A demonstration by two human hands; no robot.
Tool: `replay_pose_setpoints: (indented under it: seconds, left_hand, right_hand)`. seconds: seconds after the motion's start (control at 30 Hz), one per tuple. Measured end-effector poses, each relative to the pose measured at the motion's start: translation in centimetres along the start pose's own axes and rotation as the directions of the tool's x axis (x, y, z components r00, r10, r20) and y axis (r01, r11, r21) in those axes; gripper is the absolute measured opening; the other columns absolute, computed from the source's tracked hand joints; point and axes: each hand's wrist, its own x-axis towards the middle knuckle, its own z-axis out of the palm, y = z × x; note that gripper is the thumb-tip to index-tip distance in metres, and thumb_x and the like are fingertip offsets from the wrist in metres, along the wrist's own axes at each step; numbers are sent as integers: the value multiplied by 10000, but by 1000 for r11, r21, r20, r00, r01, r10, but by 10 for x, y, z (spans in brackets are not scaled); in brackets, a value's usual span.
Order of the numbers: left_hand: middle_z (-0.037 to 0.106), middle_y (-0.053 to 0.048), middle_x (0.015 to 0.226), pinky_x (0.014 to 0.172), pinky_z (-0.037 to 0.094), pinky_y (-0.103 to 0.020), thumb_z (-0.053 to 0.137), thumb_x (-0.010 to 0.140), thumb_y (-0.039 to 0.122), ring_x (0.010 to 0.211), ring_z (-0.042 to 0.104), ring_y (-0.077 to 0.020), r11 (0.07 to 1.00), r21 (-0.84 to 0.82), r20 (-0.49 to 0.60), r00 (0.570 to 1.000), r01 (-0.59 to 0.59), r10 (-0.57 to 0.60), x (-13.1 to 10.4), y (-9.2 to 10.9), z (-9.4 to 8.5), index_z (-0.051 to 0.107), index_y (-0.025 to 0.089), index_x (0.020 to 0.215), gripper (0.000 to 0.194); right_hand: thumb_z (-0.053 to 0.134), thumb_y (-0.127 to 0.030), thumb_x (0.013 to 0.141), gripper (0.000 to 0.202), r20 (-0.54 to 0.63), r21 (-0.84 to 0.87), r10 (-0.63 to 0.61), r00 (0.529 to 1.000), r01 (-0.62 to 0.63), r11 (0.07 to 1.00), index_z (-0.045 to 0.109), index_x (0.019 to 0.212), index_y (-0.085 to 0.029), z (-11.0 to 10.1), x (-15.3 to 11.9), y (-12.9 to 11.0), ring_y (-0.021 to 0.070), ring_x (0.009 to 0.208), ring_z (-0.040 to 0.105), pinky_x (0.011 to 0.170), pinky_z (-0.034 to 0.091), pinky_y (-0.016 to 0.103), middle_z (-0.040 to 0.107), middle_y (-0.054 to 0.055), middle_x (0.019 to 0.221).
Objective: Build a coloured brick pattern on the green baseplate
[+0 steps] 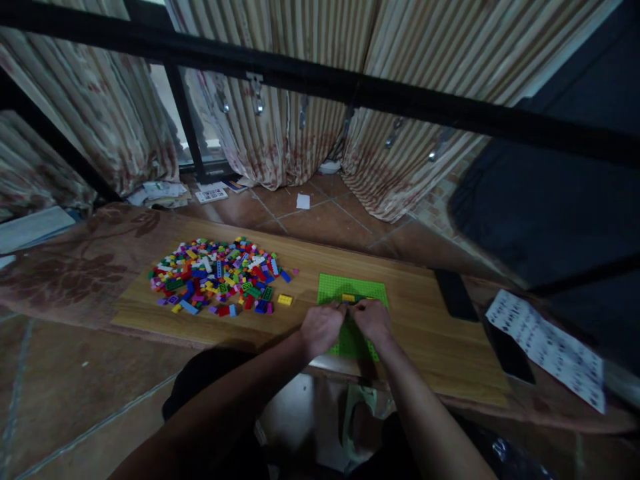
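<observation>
Both your hands are over the green studded plate, your left hand (324, 328) coming in from the left and your right hand (371, 320) from the right, with the fingertips close together near the middle of it. The fingers of each hand are bent and drawn in rather than spread; you have them around a small spot by the yellow piece (349, 298), but they hide what is between them, so I cannot tell how far each grip is open or whether either hand has hold of a piece. That yellow piece shows just beyond your fingertips, over the green plate (353, 283). The plate lies flat on the wooden board (430, 347), in front of you. To its left, apart from it, you have a loose yellow brick (285, 300), near the right edge of the large heap of mixed bricks (215, 273), which is spread over the left part of the board. Toward the right end of the board lies a flat black object (456, 295), and beyond it a printed sheet (547, 348) partly covers another dark flat object (513, 360).
</observation>
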Motion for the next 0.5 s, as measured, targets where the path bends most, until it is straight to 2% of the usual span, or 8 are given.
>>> replay_pose_setpoints:
  seconds: [0.17, 0.3, 0.4, 0.5]
  left_hand:
    - [655, -112, 1112, 832, 540, -338, 450, 831, 62, 979, 650, -226, 1000, -6, -61, 998, 9, -10, -4, 1, 2, 527, 142, 1241, 425]
    - [665, -112, 1095, 792, 539, -330, 426, 845, 66, 942, 659, -227, 1000, -11, -92, 995, 28, -29, -8, -2, 1, 528, 138, 1256, 430]
    - [667, -101, 1074, 757, 532, -307, 448, 828, 63, 910, 663, -215, 998, -55, -113, 993, 39, -45, -13, -9, -7, 573, 154, 1188, 392]
    - [672, -77, 1008, 759, 519, -282, 428, 896, 135, 896, 659, -190, 993, -116, -186, 981, 31, -52, -22, -14, -15, 628, 180, 1052, 258]
  right_hand:
    - [578, -385, 756, 261, -56, 60, -44, 997, 48, 997, 735, 659, -201, 1, -9, 1, 205, 648, 643, 588, 412, 280, 720, 63, 684]
    - [512, -477, 786, 378, -99, 118, -37, 994, 48, 992, 707, 651, -182, -8, -14, 8, 189, 565, 594, 541, 372, 272, 675, 41, 602]
    - [444, -545, 815, 482, -150, 157, -8, 989, 32, 987, 675, 636, -162, -21, -19, 14, 188, 540, 565, 526, 350, 273, 639, 42, 565]
    - [465, -588, 809, 513, -214, 244, 32, 976, 21, 970, 670, 659, -143, -31, -31, 16, 188, 548, 555, 534, 357, 277, 636, 48, 573]
